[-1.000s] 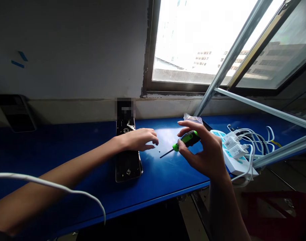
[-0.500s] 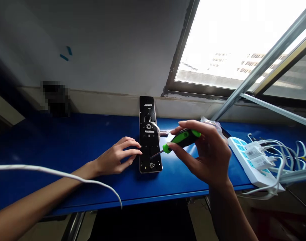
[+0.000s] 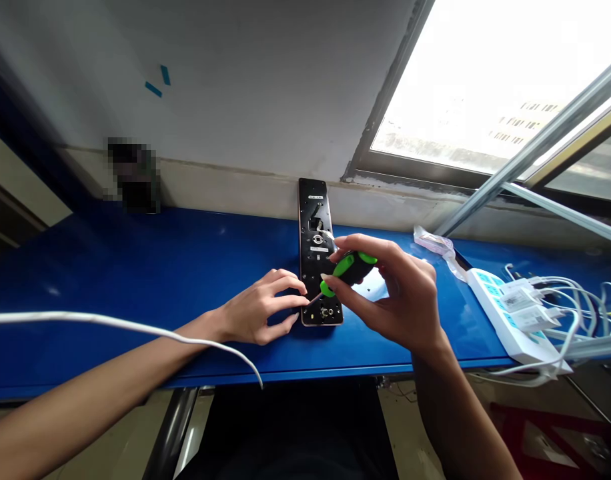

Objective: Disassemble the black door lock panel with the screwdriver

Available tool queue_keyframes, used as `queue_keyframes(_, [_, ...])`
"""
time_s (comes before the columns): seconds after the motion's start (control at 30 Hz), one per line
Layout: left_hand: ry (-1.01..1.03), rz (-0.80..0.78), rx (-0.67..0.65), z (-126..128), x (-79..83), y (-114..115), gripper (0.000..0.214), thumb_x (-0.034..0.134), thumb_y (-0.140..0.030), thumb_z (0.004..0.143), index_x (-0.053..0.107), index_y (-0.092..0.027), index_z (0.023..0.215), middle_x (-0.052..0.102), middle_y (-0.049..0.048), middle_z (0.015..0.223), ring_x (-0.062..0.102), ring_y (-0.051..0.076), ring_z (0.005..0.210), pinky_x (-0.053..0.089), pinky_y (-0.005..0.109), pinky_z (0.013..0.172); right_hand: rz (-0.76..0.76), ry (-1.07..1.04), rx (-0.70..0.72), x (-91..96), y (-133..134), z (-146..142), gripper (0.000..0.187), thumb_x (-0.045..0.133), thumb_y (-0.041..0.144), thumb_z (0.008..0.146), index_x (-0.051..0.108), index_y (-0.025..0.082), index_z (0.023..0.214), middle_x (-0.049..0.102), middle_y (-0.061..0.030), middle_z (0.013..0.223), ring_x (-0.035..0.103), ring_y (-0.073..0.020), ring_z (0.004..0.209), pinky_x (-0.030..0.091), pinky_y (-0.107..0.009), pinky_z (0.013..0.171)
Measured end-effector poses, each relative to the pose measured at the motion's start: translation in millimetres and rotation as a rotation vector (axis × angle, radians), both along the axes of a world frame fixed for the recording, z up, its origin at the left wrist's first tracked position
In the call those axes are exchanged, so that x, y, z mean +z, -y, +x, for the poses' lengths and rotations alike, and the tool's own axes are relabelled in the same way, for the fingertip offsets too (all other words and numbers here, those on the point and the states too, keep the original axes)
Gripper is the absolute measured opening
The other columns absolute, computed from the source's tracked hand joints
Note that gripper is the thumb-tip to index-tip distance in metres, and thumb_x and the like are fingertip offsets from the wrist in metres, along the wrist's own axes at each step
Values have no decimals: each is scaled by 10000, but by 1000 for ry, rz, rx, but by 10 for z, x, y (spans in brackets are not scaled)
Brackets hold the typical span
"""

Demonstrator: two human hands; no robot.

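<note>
A black door-lock plate [image 3: 319, 253] with a metal-rimmed edge lies lengthwise on the blue bench, with a white wire at its upper part. My left hand [image 3: 260, 308] rests against the plate's lower left edge, fingers spread and touching it. My right hand [image 3: 393, 293] pinches a green-and-black screwdriver [image 3: 347, 273] by the handle. The thin shaft slants down and left, with its tip over the plate's lower part near my left fingertips. My right hand hides part of the plate's right side.
The blue bench [image 3: 135, 267] runs along a wall under a window [image 3: 465, 87]. A white power strip [image 3: 510, 313] with plugged chargers and white cables lies to the right, beside a plastic bag [image 3: 433, 245]. A white cable [image 3: 110, 321] drapes over my left forearm. Metal window frames slant across the upper right.
The view has swung so the plate stands straighter in the picture. My right hand has brought the screwdriver closer over the plate, and my left hand has moved onto its edge.
</note>
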State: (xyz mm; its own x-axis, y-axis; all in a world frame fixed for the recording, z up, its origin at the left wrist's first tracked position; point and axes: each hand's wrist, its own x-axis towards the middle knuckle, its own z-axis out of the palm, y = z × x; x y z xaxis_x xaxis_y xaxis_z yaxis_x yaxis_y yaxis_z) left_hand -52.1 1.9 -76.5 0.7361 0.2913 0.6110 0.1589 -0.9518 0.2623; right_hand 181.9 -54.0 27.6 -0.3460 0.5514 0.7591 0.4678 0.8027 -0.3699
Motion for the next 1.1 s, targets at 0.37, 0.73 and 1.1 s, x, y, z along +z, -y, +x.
queue_keyframes(0.37, [-4, 19, -6, 37, -22, -3, 254, 669, -208, 925, 685, -157, 1172, 678, 133, 1165, 587, 280, 1132, 534, 444, 1013, 17, 144, 87, 86, 9, -12, 513, 750, 106, 871, 607, 154, 1362, 747, -66, 1142, 725, -164, 999, 612, -279, 887])
queue_keyframes(0.73, [-33, 8, 11, 62, -81, -31, 253, 705, -283, 950, 714, -169, 1176, 650, 136, 1254, 578, 282, 1193, 507, 450, 1080, -59, 417, 174, 358, 54, -17, 448, 647, 24, 851, 663, 106, 1291, 747, -82, 1105, 690, -148, 916, 556, -263, 787])
queue_keyframes(1.1, [-119, -99, 188, 51, -52, -18, 506, 734, -477, 918, 649, -273, 1373, 449, 149, 1531, 425, 389, 1408, 430, 598, 1142, -120, 506, 82, 416, 117, 25, 337, 620, 110, 951, 676, 161, 1280, 705, -11, 912, 582, -97, 729, 441, -245, 652])
